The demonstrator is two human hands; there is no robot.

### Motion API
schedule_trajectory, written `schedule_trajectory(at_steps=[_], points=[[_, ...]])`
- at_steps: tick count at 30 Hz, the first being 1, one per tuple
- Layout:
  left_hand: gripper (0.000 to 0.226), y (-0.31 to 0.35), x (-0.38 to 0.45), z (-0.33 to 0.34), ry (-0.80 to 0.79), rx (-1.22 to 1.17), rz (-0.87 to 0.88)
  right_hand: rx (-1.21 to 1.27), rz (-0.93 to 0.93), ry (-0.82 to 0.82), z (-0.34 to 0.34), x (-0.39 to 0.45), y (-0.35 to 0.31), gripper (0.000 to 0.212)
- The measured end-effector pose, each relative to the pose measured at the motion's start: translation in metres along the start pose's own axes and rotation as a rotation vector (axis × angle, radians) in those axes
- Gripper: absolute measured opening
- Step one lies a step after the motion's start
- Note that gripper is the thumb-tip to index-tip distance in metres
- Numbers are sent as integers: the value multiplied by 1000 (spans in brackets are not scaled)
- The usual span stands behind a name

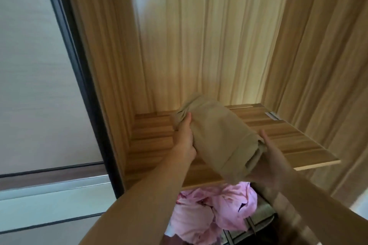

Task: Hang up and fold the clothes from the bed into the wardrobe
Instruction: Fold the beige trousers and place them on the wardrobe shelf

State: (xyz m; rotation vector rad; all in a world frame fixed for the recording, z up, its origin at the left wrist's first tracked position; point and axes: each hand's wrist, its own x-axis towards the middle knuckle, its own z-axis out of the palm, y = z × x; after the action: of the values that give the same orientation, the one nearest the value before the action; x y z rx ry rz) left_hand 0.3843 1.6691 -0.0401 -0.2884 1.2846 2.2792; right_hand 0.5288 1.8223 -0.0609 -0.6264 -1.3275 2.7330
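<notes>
The step in hand is stowing a folded garment. Both hands hold a folded beige garment (219, 137) over the wooden shelf (151, 139) inside the wardrobe (199, 36).

- Left hand (185, 139): grips the garment's far left end, thumb on top, fingers hidden beneath the cloth.
- Right hand (266, 157): supports the near right end from below and at the side; the frame is blurred here, so the curl of the fingers cannot be told exactly, but the hand carries the bundle.

The garment lies slantwise across the shelf, its near end overhanging the front edge. Whether its underside already touches the board cannot be told.

Below the shelf, a crumpled pink garment (211, 211) lies in the lower compartment, beside what appears to be a basket (256, 223).

Next move, as judged: lower the bundle flat onto the shelf, push it back from the front edge, square it to the boards, then draw both hands out without disturbing the folds. A hasty release may let the overhanging end unfold or slide off.
</notes>
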Motion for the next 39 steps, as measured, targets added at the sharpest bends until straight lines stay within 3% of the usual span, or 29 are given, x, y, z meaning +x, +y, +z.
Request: schedule_trajectory(at_steps=[2,4,6,8,12,15,19,24,27,30,35,39], points=[[73,-4,23,11,52,-102,40,28,-51,48,-9,25,-2,76],[56,-10,38,21,87,-154,36,18,-104,121,-1,46,-3,64],[59,-17,52,27,83,-174,-12,-22,-187,184,8,65,-10,62],[62,-18,66,29,26,-178,-63,-88,-253,234,3,86,-20,68],[41,-8,97,21,-158,-172,-146,-261,-271,344,-24,120,-52,68],[35,0,124,18,-151,-109,-167,-351,-295,311,-42,153,-77,71],[40,4,164,24,-76,149,-164,-499,-255,321,-75,210,-104,86],[58,1,219,39,-29,484,-102,-585,-225,294,-89,281,-132,41],[62,-6,247,45,14,598,-47,-724,-307,355,-93,326,-139,59],[69,-16,273,48,118,690,-49,-881,-335,351,-94,362,-136,62],[52,-14,299,48,275,1071,178,-985,-302,400,-101,401,-126,58],[46,-10,308,52,314,1104,147,-1105,-335,454,-99,417,-129,56]])
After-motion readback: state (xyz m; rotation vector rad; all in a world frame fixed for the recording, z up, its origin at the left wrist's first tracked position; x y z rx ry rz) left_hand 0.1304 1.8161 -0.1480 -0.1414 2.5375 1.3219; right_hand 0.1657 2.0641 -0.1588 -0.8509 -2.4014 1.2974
